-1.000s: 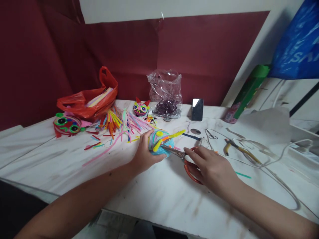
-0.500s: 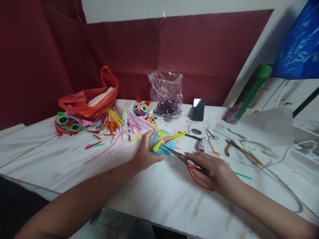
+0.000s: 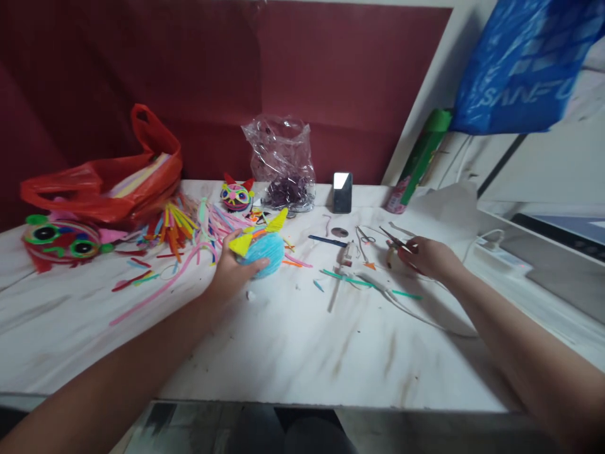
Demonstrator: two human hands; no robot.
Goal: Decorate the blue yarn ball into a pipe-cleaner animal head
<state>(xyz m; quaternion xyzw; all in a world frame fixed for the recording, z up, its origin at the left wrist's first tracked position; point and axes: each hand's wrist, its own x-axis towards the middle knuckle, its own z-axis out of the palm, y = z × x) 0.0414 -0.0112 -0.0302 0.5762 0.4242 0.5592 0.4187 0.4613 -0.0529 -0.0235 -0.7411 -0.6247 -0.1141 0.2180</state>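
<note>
- Blue ball (image 3: 267, 253) at frame centre; left hand (image 3: 229, 271) wrapped round its left side, thumb across the front, fingers partly hidden.
- Too tight a squeeze there could bend the near yellow ear (image 3: 240, 244) or crease the winding.
- Right hand (image 3: 432, 255), right of centre, fingers closed about the scissors' (image 3: 396, 239) handles; blade gap too blurred to tell.
- Scissors over clutter: a low sweep might knock the small scissors (image 3: 365, 236) or snag the white cord (image 3: 432, 323).

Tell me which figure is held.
The blue figure, in the left hand; the red figure and small red-eared figure rest on the table.
</note>
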